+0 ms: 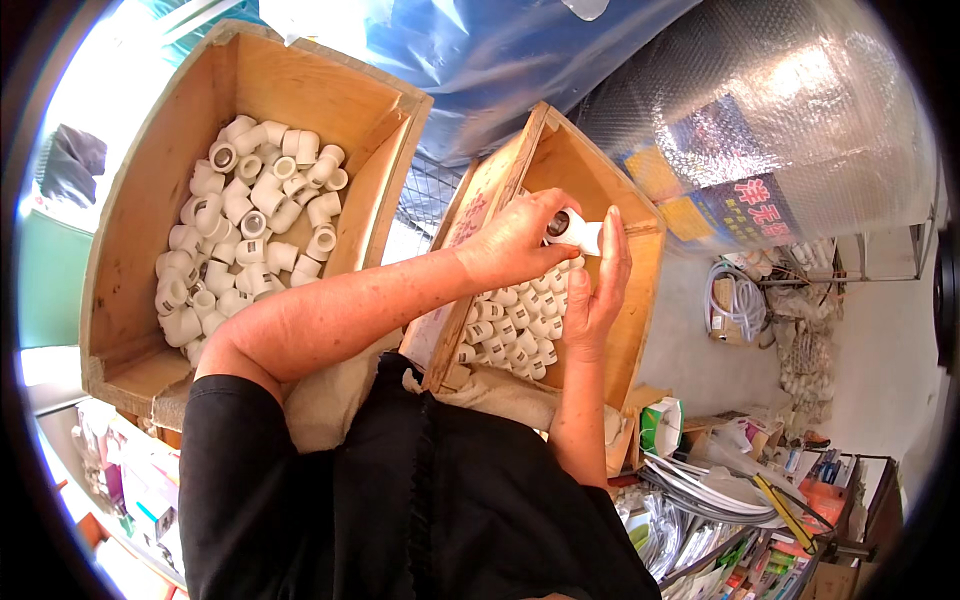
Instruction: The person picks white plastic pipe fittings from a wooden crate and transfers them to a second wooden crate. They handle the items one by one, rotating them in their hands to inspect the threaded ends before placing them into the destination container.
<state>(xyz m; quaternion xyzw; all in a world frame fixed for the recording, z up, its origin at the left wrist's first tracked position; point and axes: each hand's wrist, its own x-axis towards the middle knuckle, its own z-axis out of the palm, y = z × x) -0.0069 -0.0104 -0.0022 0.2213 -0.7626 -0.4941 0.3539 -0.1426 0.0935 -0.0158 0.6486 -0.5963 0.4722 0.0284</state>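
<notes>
My left hand (517,236) reaches over the right wooden box and grips a white plastic elbow pipe fitting (566,227) with a dark metallic insert in its opening. Upright beside it, my right hand (600,289) has its fingers extended and its palm against or very near a white piece (589,238) at the fitting's far end; whether it grips this is unclear. Beneath both hands, small white elbow fittings (517,322) lie in rows in the right wooden box (634,300). The left wooden box (315,75) holds a loose heap of larger white elbow fittings (255,225).
Large rolls of bubble wrap (750,135) and blue plastic sheeting (480,67) stand beyond the boxes. Coiled hose (735,300) lies on the floor at the right. Coiled white pipe (705,491) and shelves with packaged goods are at the lower right. A cloth (330,405) drapes the near box edges.
</notes>
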